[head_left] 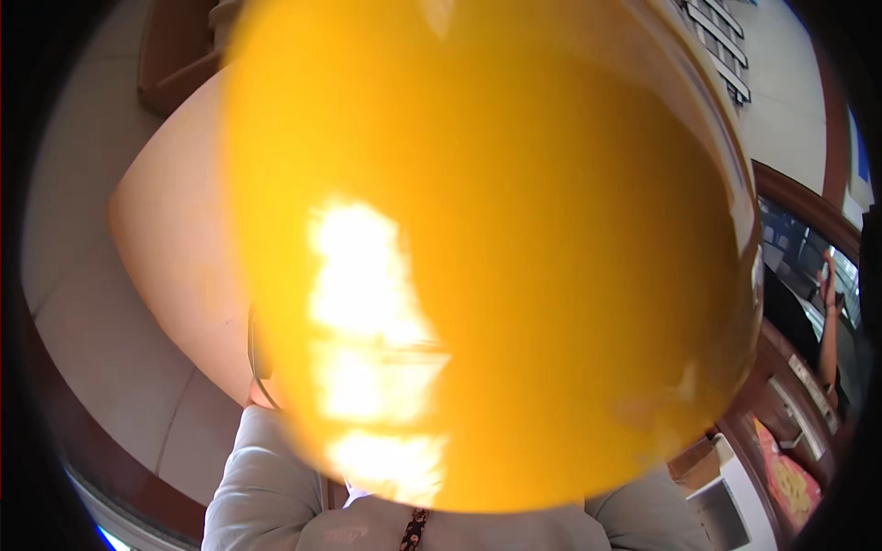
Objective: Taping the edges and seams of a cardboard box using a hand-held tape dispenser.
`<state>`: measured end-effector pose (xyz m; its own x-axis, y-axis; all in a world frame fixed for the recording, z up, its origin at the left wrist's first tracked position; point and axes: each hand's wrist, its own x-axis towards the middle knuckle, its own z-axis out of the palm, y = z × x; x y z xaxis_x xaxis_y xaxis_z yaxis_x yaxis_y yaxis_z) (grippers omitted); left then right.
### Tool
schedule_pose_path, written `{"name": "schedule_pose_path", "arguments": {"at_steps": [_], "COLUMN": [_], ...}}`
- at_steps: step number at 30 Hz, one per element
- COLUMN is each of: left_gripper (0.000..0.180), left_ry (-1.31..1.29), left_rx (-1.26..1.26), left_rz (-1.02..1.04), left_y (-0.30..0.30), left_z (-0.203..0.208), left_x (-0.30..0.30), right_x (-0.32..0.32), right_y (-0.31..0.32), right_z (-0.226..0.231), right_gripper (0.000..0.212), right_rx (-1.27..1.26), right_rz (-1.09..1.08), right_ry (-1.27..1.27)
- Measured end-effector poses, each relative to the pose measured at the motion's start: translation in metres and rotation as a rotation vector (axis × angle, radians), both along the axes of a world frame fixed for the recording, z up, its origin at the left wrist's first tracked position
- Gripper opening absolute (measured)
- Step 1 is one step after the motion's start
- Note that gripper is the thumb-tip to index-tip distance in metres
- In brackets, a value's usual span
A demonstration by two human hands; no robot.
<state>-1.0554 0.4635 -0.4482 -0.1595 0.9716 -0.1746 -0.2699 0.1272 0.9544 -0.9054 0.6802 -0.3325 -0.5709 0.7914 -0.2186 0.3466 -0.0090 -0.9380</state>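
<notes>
A large, glossy yellow rounded shell (551, 275) fills most of the view, very close and blurred. Bright window-like reflections lie on its left part, and its right rim looks shiny. Beside its left edge rises a broad skin-toned shape (179, 230), apparently my bare left arm, coming up from a light grey sleeve (262, 468). A thin dark strap or cord (256, 354) shows between arm and shell. On the right, a bit of grey sleeve (648, 510) emerges below the shell. Both my hands are out of sight, so their hold on the shell cannot be seen.
A brown box (170, 60) stands on the tiled floor at upper left. Black-and-white strips (721, 46) lie at upper right. At right are dark red furniture with a handle (797, 418), a pink-and-yellow packet (788, 473), a white box (740, 496) and another arm (831, 321), possibly reflected.
</notes>
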Motion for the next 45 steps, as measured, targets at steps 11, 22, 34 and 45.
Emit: {"name": "schedule_pose_path", "arguments": {"at_steps": [11,22,34,45], "left_gripper": [0.024,0.023,0.03,0.021], "left_ry": [0.494,0.905,0.496,0.435], "left_rx": [-0.12,-0.352,-0.266,-0.5], "left_rz": [-0.022,-0.072,-0.023,-0.041], "left_y": [0.049,0.085,0.118,0.097], "left_z": [0.083,0.104,0.1,0.088], "left_x": [0.02,0.055,0.048,0.05], "right_x": [0.067,0.075,0.098,0.115], "right_y": [0.082,0.129,0.154,0.309], "right_z": [-0.034,-0.12,-0.119,-0.151], "right_gripper": [0.035,0.036,0.042,0.066], "right_rx": [0.021,-0.041,0.126,-0.484], "right_rz": [-0.074,0.233,0.121,1.123], "right_ry": [-0.169,-0.312,-0.284,-0.461]}}
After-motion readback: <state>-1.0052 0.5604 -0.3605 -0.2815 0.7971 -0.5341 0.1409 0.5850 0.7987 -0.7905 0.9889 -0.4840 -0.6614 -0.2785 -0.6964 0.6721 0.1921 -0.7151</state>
